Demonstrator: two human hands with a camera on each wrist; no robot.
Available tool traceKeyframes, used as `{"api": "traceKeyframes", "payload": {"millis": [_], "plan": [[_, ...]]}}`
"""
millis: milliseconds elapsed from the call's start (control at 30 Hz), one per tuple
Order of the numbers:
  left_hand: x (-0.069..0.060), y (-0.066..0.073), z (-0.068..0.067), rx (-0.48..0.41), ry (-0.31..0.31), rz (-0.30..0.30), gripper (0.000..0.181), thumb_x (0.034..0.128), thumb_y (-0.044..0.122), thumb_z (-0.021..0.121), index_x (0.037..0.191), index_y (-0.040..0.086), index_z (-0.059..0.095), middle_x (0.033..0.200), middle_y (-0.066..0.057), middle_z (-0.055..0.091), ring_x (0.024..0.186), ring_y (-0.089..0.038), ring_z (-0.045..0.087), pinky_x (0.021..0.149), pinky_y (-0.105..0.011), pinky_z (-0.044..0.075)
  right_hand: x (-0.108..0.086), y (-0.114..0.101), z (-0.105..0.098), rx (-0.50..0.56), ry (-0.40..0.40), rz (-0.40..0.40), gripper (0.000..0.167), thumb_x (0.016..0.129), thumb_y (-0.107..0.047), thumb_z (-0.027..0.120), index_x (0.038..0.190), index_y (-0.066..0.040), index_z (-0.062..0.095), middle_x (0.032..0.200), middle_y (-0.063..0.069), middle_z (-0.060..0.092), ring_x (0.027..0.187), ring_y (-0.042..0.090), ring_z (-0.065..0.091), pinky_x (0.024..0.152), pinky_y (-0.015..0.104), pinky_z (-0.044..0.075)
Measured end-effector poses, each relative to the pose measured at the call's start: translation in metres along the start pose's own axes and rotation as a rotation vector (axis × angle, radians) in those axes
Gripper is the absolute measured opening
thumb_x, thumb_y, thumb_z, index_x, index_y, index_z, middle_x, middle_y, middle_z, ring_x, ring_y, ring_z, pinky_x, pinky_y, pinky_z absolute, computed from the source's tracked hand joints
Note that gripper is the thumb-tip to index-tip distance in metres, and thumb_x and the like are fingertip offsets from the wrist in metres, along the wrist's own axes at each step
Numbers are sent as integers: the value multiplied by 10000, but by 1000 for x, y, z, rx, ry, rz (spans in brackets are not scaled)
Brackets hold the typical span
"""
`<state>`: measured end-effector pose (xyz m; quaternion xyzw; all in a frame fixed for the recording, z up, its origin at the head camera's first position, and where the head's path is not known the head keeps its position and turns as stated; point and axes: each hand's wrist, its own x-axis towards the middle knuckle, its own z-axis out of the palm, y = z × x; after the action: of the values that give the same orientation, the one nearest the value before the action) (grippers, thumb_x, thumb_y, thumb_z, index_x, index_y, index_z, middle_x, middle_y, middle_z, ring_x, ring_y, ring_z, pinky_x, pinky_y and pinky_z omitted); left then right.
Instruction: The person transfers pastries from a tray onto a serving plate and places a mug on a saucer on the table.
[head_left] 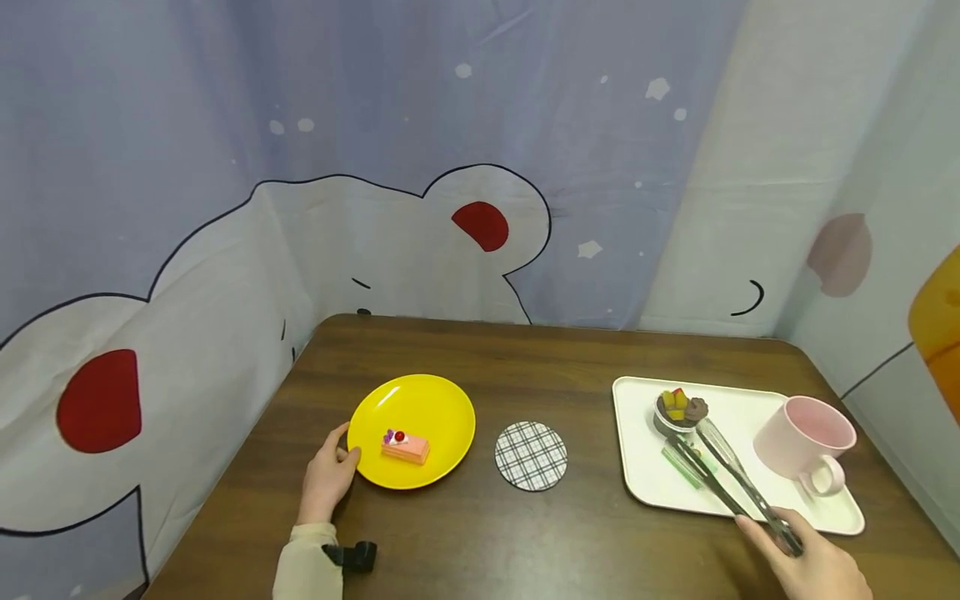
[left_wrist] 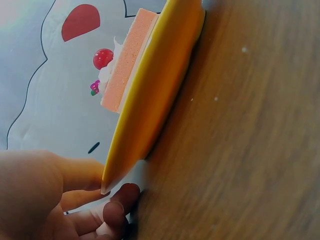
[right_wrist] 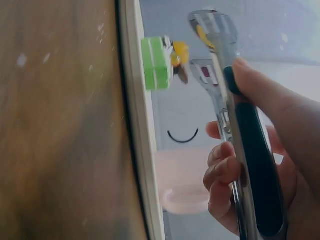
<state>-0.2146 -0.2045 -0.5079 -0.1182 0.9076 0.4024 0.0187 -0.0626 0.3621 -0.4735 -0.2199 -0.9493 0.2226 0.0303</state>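
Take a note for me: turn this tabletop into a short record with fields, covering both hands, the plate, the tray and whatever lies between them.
Left hand: holds the rim of the yellow plate
Right hand: holds dark-handled tongs, their arms spread apart
Plate load: pink cake slice with a red round topping
White tray load: fruit-topped dessert cup, green cake slice, pink mug
Tongs position: over the tray, tips near the dessert cup; contact unclear
Between plate and tray: round plaid coaster, nothing on it
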Motion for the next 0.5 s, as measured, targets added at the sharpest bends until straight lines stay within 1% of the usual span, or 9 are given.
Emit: {"api": "traceKeyframes", "payload": {"millis": [67,167,233,300,400,500], "plan": [[0,0,1,0,2,-1,553,967,193,488,1471,26,334,839,-130,549,702,-216,479,627,-288,350,0,5,1,-19,2,16,648,852,-621,589,1232,-96,587,1002,312,652,841,545,620,577,462,450],[0,0,1,1,4,-2,551,969,192,487,1472,27,333,835,-131,548,701,-216,478,628,-288,349,-1,9,4,-28,49,35,652,823,-608,635,1190,-69,608,914,284,667,749,488,632,543,406,429],[-1,0,2,-2,4,-5,550,971,191,486,1473,27,331,834,-129,545,698,-215,475,625,-289,348,-2,10,7,-23,85,51,644,802,-594,667,1163,-62,624,759,208,657,656,398,618,521,377,407],[-1,0,2,-6,5,-7,550,971,190,486,1472,24,333,831,-129,542,695,-214,474,622,-289,347,-3,10,9,-25,98,68,634,799,-589,674,1151,-63,630,651,115,603,607,318,569,514,361,390],[-1,0,1,-9,2,-13,552,970,192,488,1473,26,333,829,-126,538,691,-213,471,621,-290,347,-4,12,12,-26,110,82,584,799,-579,679,1101,-81,648,577,14,508,581,251,485,513,337,357],[-1,1,0,-12,-6,-19,552,974,196,487,1475,28,328,826,-124,528,691,-213,465,621,-290,348,-7,13,16,-22,149,72,500,795,-558,693,992,-100,664,548,-18,483,551,213,454,507,312,325]]}}
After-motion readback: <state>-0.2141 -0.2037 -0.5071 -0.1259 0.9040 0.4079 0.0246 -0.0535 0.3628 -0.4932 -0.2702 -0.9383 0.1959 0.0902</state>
